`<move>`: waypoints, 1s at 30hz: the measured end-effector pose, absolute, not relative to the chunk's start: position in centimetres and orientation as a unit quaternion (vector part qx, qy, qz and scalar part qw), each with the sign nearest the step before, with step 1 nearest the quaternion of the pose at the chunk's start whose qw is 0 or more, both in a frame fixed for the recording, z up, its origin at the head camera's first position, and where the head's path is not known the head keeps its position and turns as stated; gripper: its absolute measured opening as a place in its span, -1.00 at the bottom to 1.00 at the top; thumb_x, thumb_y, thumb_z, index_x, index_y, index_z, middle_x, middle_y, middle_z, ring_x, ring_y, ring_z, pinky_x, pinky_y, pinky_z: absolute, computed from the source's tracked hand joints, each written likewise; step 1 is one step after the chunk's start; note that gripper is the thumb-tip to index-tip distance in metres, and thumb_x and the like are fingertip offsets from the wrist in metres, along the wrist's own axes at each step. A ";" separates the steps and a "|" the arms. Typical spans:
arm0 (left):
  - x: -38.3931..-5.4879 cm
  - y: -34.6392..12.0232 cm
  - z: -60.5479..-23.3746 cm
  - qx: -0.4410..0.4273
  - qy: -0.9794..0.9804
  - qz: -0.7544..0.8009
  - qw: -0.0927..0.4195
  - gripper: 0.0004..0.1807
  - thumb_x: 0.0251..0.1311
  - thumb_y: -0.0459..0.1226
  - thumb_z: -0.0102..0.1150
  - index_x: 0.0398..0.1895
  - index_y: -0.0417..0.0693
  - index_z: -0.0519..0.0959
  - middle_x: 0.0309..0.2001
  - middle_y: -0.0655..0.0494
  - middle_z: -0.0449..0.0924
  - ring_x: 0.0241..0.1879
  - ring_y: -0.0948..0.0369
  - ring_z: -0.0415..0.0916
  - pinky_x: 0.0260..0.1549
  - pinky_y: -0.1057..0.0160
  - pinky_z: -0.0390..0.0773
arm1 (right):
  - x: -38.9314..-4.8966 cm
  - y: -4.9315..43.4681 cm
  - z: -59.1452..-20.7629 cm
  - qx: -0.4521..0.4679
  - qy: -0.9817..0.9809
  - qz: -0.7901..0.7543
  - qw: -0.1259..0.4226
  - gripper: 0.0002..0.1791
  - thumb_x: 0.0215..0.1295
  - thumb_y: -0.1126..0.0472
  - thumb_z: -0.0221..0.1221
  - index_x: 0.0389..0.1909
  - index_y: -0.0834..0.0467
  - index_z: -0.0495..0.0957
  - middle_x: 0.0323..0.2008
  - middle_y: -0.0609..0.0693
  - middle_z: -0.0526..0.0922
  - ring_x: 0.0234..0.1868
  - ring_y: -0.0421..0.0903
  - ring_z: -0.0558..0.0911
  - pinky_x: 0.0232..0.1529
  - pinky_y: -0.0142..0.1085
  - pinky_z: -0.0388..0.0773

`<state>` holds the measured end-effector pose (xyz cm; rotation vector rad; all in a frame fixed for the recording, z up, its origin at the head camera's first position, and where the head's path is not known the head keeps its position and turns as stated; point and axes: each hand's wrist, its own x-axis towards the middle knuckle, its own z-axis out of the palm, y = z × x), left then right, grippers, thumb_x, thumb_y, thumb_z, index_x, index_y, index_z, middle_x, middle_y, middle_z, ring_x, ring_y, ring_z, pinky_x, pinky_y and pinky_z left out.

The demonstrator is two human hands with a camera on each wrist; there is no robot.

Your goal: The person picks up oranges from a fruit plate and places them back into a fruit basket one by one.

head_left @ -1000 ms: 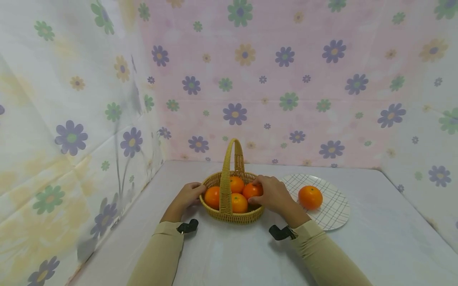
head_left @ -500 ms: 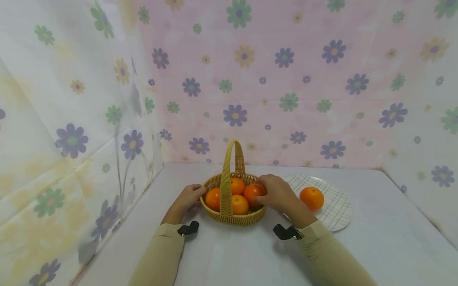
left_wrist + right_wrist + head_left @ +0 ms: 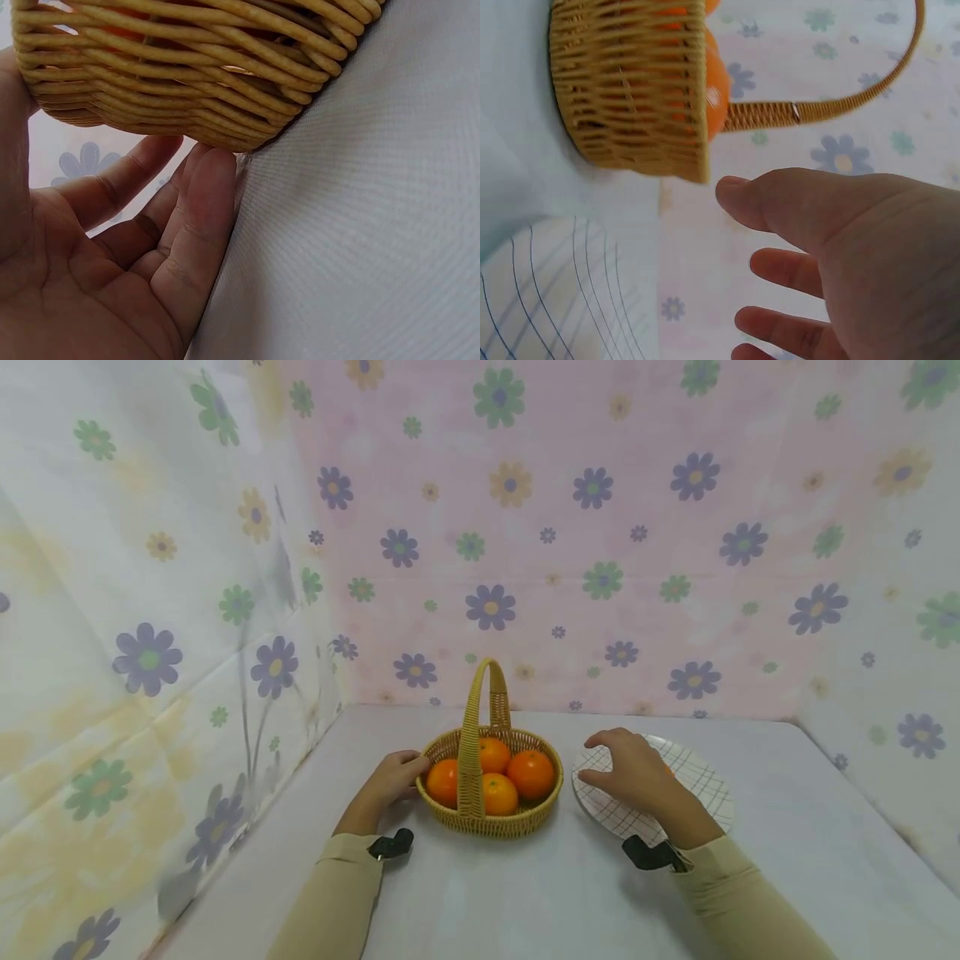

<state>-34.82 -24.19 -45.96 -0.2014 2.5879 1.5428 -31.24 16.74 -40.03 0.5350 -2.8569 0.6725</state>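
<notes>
A yellow woven basket (image 3: 501, 827) with a tall arched handle stands on the white table. Several oranges (image 3: 531, 775) lie in it. At its left end, my left hand (image 3: 388, 779) holds the rim; in the left wrist view the fingers (image 3: 210, 199) touch the lower wicker wall and the thumb lies up by the rim. My right hand (image 3: 636, 774) is over the plate (image 3: 705, 768), a white one with a grid pattern, apart from the basket. Its thumb and fingers are spread with nothing between them. Behind this hand, another orange (image 3: 670, 771) on the plate is mostly hidden.
Flower-printed cloth (image 3: 525, 552) hangs along the back and both sides of the table (image 3: 495, 902). A black device (image 3: 648, 853) sticks out from the right sleeve cuff, and a similar one (image 3: 392, 843) from the left.
My right hand has let go of the orange at the basket's right side and moved right, over the plate. The left hand has stayed at the basket's rim.
</notes>
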 end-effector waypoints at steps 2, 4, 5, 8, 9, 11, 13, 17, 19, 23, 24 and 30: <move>-34.8 -24.3 -46.0 -0.066 0.853 0.514 0.060 -0.40 0.27 0.05 0.13 0.23 -0.14 0.57 0.14 -0.08 0.63 0.03 0.06 0.58 0.06 0.08 0.69 | -31.3 17.6 -39.9 0.171 -0.955 0.231 0.068 -0.44 0.25 -0.07 0.40 0.20 0.09 0.60 0.33 0.19 0.54 0.37 0.27 0.46 0.36 0.26 0.39; -34.9 -24.3 -46.0 -0.065 0.852 0.516 0.058 -0.41 0.27 0.06 0.13 0.21 -0.13 0.58 0.13 -0.07 0.64 0.03 0.06 0.59 0.04 0.09 0.70 | -31.3 18.3 -39.7 0.169 -0.955 0.235 0.058 -0.44 0.25 -0.05 0.39 0.20 0.12 0.60 0.33 0.23 0.54 0.37 0.30 0.46 0.35 0.27 0.39; -35.0 -24.3 -46.0 -0.064 0.852 0.516 0.057 -0.41 0.27 0.07 0.13 0.20 -0.13 0.59 0.13 -0.06 0.64 0.03 0.07 0.60 0.04 0.09 0.70 | -31.4 18.7 -39.5 0.168 -0.955 0.237 0.055 -0.44 0.25 -0.05 0.40 0.20 0.13 0.60 0.32 0.24 0.54 0.36 0.31 0.46 0.34 0.27 0.40; -35.1 -24.3 -46.1 -0.064 0.850 0.519 0.057 -0.42 0.27 0.08 0.14 0.19 -0.12 0.60 0.12 -0.05 0.65 0.02 0.07 0.61 0.04 0.09 0.70 | -31.5 19.6 -39.1 0.166 -0.955 0.244 0.041 -0.42 0.24 -0.05 0.40 0.20 0.14 0.60 0.32 0.27 0.53 0.36 0.34 0.45 0.30 0.29 0.42; -35.2 -24.3 -46.2 -0.063 0.851 0.519 0.057 -0.41 0.27 0.08 0.13 0.19 -0.13 0.60 0.11 -0.05 0.65 0.02 0.07 0.61 0.04 0.10 0.70 | -31.6 19.9 -39.0 0.165 -0.955 0.245 0.037 -0.42 0.24 -0.06 0.40 0.21 0.14 0.60 0.33 0.27 0.53 0.36 0.34 0.45 0.29 0.29 0.43; -35.2 -24.3 -46.2 -0.063 0.850 0.519 0.059 -0.42 0.27 0.07 0.13 0.19 -0.13 0.60 0.11 -0.06 0.65 0.01 0.08 0.62 0.04 0.10 0.70 | -31.8 20.5 -39.0 0.160 -0.955 0.249 0.025 -0.38 0.23 -0.09 0.40 0.23 0.13 0.58 0.35 0.28 0.51 0.36 0.35 0.44 0.28 0.30 0.44; -35.1 -24.3 -46.2 -0.065 0.850 0.520 0.060 -0.43 0.27 0.07 0.14 0.18 -0.12 0.60 0.10 -0.04 0.66 0.01 0.08 0.61 0.04 0.11 0.70 | -31.9 21.3 -38.9 0.159 -0.955 0.249 0.016 -0.33 0.23 -0.15 0.39 0.27 0.11 0.56 0.36 0.29 0.49 0.36 0.36 0.44 0.26 0.32 0.45; -35.2 -24.2 -45.9 -0.053 0.850 0.520 0.060 -0.40 0.27 0.09 0.14 0.20 -0.14 0.59 0.12 -0.07 0.64 0.02 0.08 0.61 0.03 0.11 0.70 | -32.0 23.3 -38.6 0.159 -0.953 0.256 0.000 -0.25 0.22 -0.19 0.39 0.34 0.11 0.50 0.38 0.33 0.45 0.34 0.40 0.44 0.19 0.31 0.50; -35.3 -24.2 -45.8 -0.053 0.850 0.520 0.062 -0.38 0.26 0.09 0.15 0.22 -0.13 0.58 0.13 -0.06 0.63 0.03 0.08 0.59 0.04 0.11 0.70 | -31.9 24.4 -38.4 0.158 -0.952 0.261 -0.013 -0.20 0.21 -0.22 0.38 0.37 0.13 0.47 0.38 0.37 0.42 0.35 0.42 0.43 0.18 0.32 0.52; -35.2 -24.2 -45.8 -0.060 0.850 0.519 0.067 -0.38 0.26 0.07 0.15 0.25 -0.13 0.57 0.14 -0.06 0.62 0.05 0.07 0.57 0.07 0.09 0.68 | -31.7 26.1 -38.5 0.154 -0.949 0.271 -0.043 -0.12 0.18 -0.26 0.39 0.40 0.17 0.42 0.39 0.43 0.39 0.34 0.45 0.44 0.17 0.30 0.54; -35.1 -24.2 -45.8 -0.064 0.849 0.520 0.067 -0.39 0.26 0.06 0.15 0.24 -0.13 0.57 0.14 -0.06 0.62 0.05 0.08 0.56 0.07 0.09 0.68 | -31.8 26.4 -38.5 0.154 -0.948 0.273 -0.049 -0.10 0.17 -0.26 0.40 0.40 0.18 0.42 0.39 0.43 0.39 0.34 0.45 0.45 0.17 0.29 0.55; -35.0 -24.3 -45.9 -0.061 0.849 0.522 0.061 -0.43 0.28 0.06 0.14 0.19 -0.13 0.60 0.09 -0.05 0.64 0.01 0.10 0.57 0.02 0.13 0.69 | -32.1 26.8 -39.1 0.147 -0.942 0.291 -0.075 -0.03 0.09 -0.16 0.48 0.44 0.21 0.36 0.38 0.45 0.39 0.29 0.44 0.49 0.13 0.23 0.62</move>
